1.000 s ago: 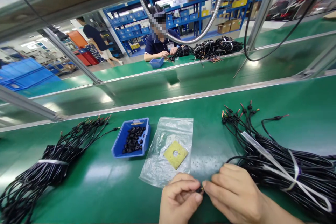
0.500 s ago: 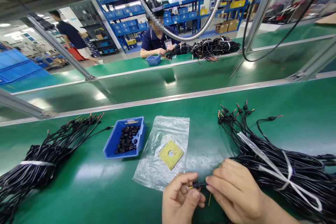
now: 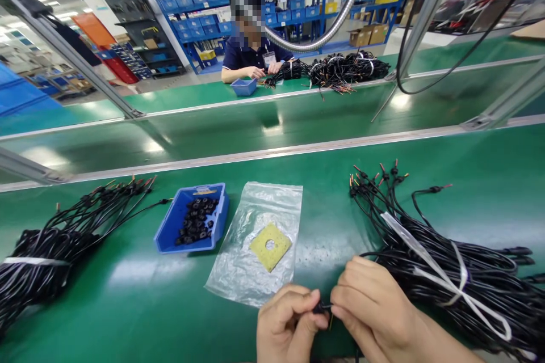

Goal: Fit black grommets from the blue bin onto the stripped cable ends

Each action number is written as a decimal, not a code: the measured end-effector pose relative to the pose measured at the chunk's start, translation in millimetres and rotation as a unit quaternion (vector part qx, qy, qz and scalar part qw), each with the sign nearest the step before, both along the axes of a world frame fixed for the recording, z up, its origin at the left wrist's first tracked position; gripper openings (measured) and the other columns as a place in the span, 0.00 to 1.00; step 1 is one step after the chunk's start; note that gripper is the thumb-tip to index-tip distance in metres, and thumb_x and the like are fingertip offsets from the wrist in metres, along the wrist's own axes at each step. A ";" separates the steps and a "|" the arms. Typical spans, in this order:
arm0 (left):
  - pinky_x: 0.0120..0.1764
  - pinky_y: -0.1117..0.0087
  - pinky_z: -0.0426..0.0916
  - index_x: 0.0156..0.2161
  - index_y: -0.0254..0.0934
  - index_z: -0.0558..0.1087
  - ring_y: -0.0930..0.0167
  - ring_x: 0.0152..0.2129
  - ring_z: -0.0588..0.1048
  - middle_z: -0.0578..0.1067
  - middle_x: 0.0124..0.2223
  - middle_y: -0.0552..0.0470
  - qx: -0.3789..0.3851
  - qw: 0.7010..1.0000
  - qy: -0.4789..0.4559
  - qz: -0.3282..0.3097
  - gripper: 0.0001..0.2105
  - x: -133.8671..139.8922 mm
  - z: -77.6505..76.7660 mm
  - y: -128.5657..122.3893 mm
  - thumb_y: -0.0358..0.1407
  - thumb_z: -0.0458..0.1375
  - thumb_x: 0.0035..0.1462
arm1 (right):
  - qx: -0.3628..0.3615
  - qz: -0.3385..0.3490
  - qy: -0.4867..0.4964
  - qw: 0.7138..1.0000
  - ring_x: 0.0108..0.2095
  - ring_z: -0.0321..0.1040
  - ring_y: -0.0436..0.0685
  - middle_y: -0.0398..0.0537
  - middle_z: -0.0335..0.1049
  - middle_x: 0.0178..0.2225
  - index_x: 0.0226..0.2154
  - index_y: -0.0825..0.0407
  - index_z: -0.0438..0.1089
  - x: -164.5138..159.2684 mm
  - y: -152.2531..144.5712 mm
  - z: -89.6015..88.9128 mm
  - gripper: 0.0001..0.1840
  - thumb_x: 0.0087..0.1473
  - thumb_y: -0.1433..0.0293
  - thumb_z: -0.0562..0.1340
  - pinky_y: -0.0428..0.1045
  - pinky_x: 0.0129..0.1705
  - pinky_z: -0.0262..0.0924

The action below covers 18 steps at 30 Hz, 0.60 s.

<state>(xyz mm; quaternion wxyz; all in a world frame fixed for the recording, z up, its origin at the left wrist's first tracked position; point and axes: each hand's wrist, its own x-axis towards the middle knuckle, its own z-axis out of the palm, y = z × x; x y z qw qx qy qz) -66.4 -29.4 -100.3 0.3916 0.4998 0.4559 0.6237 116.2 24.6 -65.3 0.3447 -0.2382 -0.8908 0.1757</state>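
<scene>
Between thumb and fingers, my left hand point(image 3: 286, 323) pinches a small black fitting point(image 3: 319, 308) at a cable end. Just to its right, my right hand point(image 3: 374, 303) grips the black cable. A thin yellow wire point(image 3: 331, 322) hangs below the fitting, between the hands. The fingers hide most of the fitting. Beyond my left hand lies a clear zip bag point(image 3: 232, 275) with a yellow square pad point(image 3: 258, 245) on it, which has a round hole. Beside my right hand rests a tied bundle of black cables point(image 3: 426, 247) with bare coloured wire ends.
A blue bin point(image 3: 222, 221) of small black fittings point(image 3: 198, 218) stands left of the bag. Another black cable bundle point(image 3: 51, 249) lies at far left. A metal rail point(image 3: 255, 154) crosses behind. Across it, a person point(image 3: 251, 57) handles cables. A flexible metal hose point(image 3: 315, 45) hangs overhead.
My left hand has closed further round the black fitting, hiding its coloured wires. My right hand has shifted slightly left. The view has turned slightly, and the walking person at the back left is mostly hidden.
</scene>
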 end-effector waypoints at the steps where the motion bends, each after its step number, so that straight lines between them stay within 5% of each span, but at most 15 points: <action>1: 0.26 0.75 0.72 0.40 0.44 0.84 0.72 0.21 0.76 0.80 0.27 0.53 0.014 1.000 0.021 -0.012 0.05 -1.9 -0.3 0.3 0.35 0.69 0.57 | -0.001 -0.002 0.001 1.000 0.28 0.55 0.53 0.46 0.62 0.27 0.35 0.54 0.65 -0.5 -0.4 0.3 0.09 0.62 0.80 0.53 0.50 0.31 0.47; 4: 0.28 0.75 0.73 0.42 0.43 0.83 0.71 0.23 0.77 0.81 0.28 0.53 0.048 0.996 0.072 -0.034 0.07 -4.4 -2.9 0.5 0.32 0.68 0.57 | 0.004 -0.007 0.003 1.000 0.27 0.55 0.53 0.45 0.62 0.26 0.34 0.53 0.64 -1.9 -1.0 1.0 0.09 0.62 0.80 0.52 0.50 0.31 0.47; 18: 0.25 0.76 0.70 0.35 0.43 0.81 0.72 0.18 0.75 0.79 0.24 0.53 0.088 0.991 0.089 0.056 0.08 14.2 -21.4 1.9 0.45 0.66 0.58 | 0.061 -0.032 -0.009 0.998 0.24 0.58 0.51 0.43 0.61 0.22 0.25 0.52 0.63 -7.6 -1.0 -2.8 0.20 0.69 0.75 0.48 0.50 0.28 0.52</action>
